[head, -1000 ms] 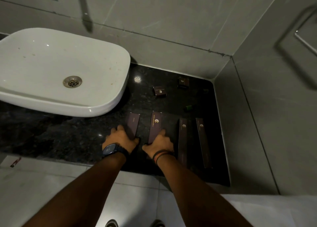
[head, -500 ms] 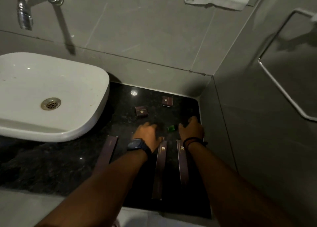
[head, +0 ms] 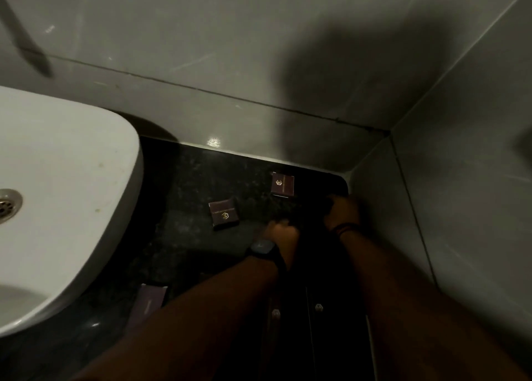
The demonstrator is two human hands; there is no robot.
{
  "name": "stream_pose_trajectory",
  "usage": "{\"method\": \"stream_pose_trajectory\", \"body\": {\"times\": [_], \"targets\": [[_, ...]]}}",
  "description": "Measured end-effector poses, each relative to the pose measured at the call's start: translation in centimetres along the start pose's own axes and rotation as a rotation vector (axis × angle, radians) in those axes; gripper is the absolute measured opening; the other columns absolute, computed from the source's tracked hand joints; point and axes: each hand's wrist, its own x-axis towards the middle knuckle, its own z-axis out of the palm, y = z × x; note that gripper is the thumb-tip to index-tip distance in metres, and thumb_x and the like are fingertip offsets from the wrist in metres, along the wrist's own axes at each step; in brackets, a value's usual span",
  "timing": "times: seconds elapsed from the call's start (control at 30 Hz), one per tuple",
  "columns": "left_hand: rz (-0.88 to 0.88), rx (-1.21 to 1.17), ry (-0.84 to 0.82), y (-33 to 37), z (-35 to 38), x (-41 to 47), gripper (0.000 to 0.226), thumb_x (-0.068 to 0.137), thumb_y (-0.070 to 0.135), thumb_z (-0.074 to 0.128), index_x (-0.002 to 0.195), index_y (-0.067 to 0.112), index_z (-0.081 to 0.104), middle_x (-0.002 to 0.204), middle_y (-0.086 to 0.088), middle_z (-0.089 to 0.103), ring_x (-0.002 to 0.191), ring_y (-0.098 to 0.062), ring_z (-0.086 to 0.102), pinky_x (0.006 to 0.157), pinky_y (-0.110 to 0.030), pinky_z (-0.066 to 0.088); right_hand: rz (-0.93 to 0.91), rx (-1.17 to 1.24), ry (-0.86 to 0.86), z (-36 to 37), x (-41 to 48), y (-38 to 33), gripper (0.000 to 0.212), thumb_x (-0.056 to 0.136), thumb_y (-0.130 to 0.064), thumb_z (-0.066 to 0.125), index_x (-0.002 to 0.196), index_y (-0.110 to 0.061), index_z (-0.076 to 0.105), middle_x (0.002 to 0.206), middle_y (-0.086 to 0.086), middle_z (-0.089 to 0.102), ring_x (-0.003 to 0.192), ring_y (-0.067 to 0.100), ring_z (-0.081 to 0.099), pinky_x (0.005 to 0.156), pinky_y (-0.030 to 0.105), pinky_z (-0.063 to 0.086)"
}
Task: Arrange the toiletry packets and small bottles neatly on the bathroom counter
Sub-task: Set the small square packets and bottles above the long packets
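Both hands, the left hand (head: pixel 280 232) and right hand (head: pixel 341 212), reach into the dark desk (head: pixel 184 185) corner right of the basin (head: pixel 72 208), fingers curled (on what, I cannot tell). Two square packets (head: pixel 224 213) (head: pixel 282 184) lie askew just beyond, apparently awaiting straightening; long packets (head: pixel 148 304) sit nearer the body.

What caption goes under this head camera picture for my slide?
Both hands, left hand and right hand, reach past two small square packets on the dark counter beside a white sink.
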Motion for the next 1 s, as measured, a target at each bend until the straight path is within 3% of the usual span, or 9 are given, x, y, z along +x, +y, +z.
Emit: {"method": "stream_pose_trajectory", "body": {"times": [0.1,0.2,0.4,0.57,0.67,0.8,0.9,1.0], "targets": [[0.039,-0.010,-0.004,-0.4,-0.9,0.5,0.032,0.095,0.023,0.053,0.122,0.008,0.060,0.126,-0.017,0.058,0.116,-0.033,0.055,0.099,-0.035,0.040,-0.042,-0.072,0.005,0.5,0.9,0.6,0.032,0.091,-0.009,0.049,0.120,-0.008,0.062,0.132,0.025,0.054,0.123,0.037,0.049,0.107,0.034,0.032],[0.033,-0.094,0.027,-1.2,-1.2,0.8,0.030,0.092,0.025,0.058,0.116,0.009,0.065,0.120,-0.015,0.063,0.111,-0.032,0.059,0.095,-0.036,0.044,-0.078,-0.077,0.075,0.3,0.5,0.6,0.029,0.086,-0.007,0.053,0.111,-0.006,0.067,0.124,0.025,0.058,0.120,0.038,0.049,0.103,0.035,0.038],[-0.143,-0.377,0.302,-0.9,-1.1,-0.9,0.023,0.082,0.016,0.071,0.103,0.008,0.069,0.108,-0.010,0.071,0.103,-0.026,0.064,0.081,-0.021,0.042,-0.012,0.264,0.117,-0.1,-2.9,0.4,0.036,0.081,-0.008,0.069,0.117,-0.002,0.065,0.119,0.026,0.063,0.107,0.038,0.062,0.096,0.039,0.049],[-0.166,-0.385,0.368,0.2,0.6,-2.8,0.020,0.080,0.017,0.070,0.099,0.011,0.069,0.102,-0.009,0.073,0.098,-0.027,0.067,0.077,-0.023,0.044,-0.008,0.407,0.083,0.3,-7.9,0.9,0.021,0.076,-0.011,0.070,0.096,-0.005,0.070,0.096,0.019,0.073,0.092,0.034,0.068,0.083,0.037,0.054],[-0.136,-0.389,0.370,0.7,1.4,-3.7,0.025,0.081,0.014,0.069,0.106,0.009,0.067,0.105,-0.009,0.072,0.100,-0.026,0.066,0.069,-0.010,0.033,-0.005,0.386,0.072,0.8,-10.3,1.6,0.021,0.075,-0.015,0.072,0.094,-0.007,0.071,0.093,0.017,0.074,0.089,0.031,0.069,0.079,0.033,0.054],[-0.131,-0.335,0.314,0.4,1.8,-4.2,0.032,0.082,0.020,0.070,0.112,0.015,0.062,0.108,-0.007,0.071,0.102,-0.027,0.066,0.082,-0.023,0.047,-0.014,0.377,0.063,1.3,-11.9,2.4,0.019,0.075,-0.014,0.072,0.093,-0.007,0.071,0.091,0.017,0.074,0.088,0.031,0.069,0.075,0.027,0.051],[-0.122,-0.339,0.288,0.1,1.9,-4.2,0.037,0.080,0.018,0.070,0.116,0.016,0.061,0.114,-0.006,0.069,0.106,-0.026,0.064,0.090,-0.026,0.047,-0.033,0.344,0.047,1.5,-12.2,2.6,0.021,0.075,-0.016,0.073,0.094,-0.008,0.070,0.092,0.016,0.074,0.089,0.029,0.068,0.073,0.025,0.047],[-0.075,-0.299,0.281,-0.2,1.6,-4.6,0.055,0.073,0.021,0.078,0.124,0.016,0.057,0.123,-0.008,0.063,0.115,-0.026,0.059,0.096,-0.028,0.045,-0.066,0.311,0.043,1.6,-12.3,2.9,0.036,0.070,-0.018,0.073,0.104,-0.011,0.065,0.096,0.014,0.069,0.090,0.030,0.065,0.074,0.025,0.046]]}}
